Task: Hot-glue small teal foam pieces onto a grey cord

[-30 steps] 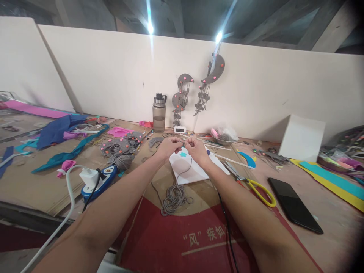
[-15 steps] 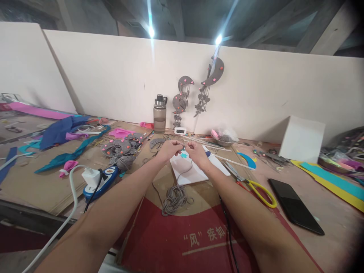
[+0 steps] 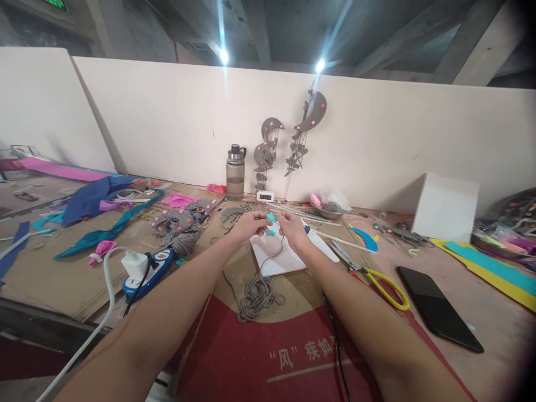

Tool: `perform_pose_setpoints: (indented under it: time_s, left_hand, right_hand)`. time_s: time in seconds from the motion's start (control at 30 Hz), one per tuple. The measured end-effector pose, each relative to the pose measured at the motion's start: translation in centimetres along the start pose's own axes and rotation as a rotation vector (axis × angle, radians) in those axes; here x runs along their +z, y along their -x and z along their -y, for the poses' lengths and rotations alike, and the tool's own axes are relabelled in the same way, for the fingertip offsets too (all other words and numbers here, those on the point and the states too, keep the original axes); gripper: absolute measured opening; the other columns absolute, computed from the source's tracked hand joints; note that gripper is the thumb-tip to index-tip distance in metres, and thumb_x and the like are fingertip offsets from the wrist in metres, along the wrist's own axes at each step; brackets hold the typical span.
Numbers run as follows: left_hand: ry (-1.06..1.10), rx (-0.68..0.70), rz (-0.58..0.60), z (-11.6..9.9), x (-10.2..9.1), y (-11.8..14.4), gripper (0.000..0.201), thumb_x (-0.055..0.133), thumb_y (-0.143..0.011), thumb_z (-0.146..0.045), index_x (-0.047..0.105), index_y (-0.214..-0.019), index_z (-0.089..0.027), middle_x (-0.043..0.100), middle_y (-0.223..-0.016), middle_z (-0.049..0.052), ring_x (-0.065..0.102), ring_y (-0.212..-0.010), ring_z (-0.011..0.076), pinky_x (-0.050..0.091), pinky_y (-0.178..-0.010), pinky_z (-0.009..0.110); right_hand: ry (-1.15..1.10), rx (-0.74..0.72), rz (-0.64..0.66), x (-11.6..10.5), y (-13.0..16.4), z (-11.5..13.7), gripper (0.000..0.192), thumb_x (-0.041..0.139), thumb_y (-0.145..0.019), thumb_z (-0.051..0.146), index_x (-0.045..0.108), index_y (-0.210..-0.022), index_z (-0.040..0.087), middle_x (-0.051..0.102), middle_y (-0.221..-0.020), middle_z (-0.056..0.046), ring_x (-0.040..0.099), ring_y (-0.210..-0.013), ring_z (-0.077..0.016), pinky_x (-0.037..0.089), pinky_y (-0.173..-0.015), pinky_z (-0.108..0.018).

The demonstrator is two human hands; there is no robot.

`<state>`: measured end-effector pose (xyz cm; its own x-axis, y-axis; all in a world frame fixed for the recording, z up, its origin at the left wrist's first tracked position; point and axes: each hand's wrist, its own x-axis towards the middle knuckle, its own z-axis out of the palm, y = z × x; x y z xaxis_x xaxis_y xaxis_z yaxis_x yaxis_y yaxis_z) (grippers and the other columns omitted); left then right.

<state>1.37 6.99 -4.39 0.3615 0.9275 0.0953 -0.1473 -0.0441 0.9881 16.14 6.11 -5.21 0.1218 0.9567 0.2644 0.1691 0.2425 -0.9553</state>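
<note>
My left hand [image 3: 250,226] is closed, its fingertips pinching a small turquoise star-like cutout [image 3: 272,218]. Close beside it, my right hand [image 3: 292,229] is closed with thumb and finger pinched on grey yarn [image 3: 274,256]. The strand hangs from this hand down to a loose coil [image 3: 256,297] on the cardboard. Below the fingers, a second turquoise cutout [image 3: 271,233] shows over the white sheet [image 3: 276,262]. Whether the yarn touches the held cutout is too small to tell.
Yellow-handled scissors [image 3: 383,287] and a black phone [image 3: 438,307] lie to the right. A blue-and-white power strip [image 3: 154,271] with cables is at left. Behind stand a water bottle [image 3: 235,173] and a small digital clock [image 3: 265,196]. Grey moon-shaped hangings [image 3: 316,111] are against the white board.
The turquoise cutout between my fingertips, mostly hidden before, now shows plainly. My hands have parted slightly. The whole view has shifted a little, with the scene sitting lower.
</note>
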Motion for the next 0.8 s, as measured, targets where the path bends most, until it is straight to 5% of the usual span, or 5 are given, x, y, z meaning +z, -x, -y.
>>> perform_pose_setpoints:
  time_s: [0.4,0.8]
  left_hand:
    - [-0.034,0.118,-0.022,3.1,-0.8,-0.2,0.027,0.071,-0.067,-0.036,0.057,-0.075,-0.014,0.057,-0.053,-0.002,0.049,-0.044,0.0070,0.036,-0.046,0.019]
    - [-0.133,0.181,-0.057,3.1,-0.3,0.0,0.028,0.068,-0.068,-0.039,0.059,-0.077,-0.014,0.057,-0.057,-0.001,0.048,-0.046,0.0078,0.037,-0.045,0.020]
  right_hand:
    - [0.107,-0.057,-0.138,1.8,1.7,-1.4,0.019,0.048,-0.070,0.039,0.050,-0.071,0.020,0.052,-0.058,0.004,0.044,-0.052,-0.0112,0.035,-0.051,-0.023]
    - [0.173,-0.146,-0.142,2.3,2.0,-1.5,0.016,0.049,-0.073,0.034,0.053,-0.073,0.019,0.060,-0.069,-0.001,0.052,-0.063,-0.0141,0.039,-0.063,-0.026]
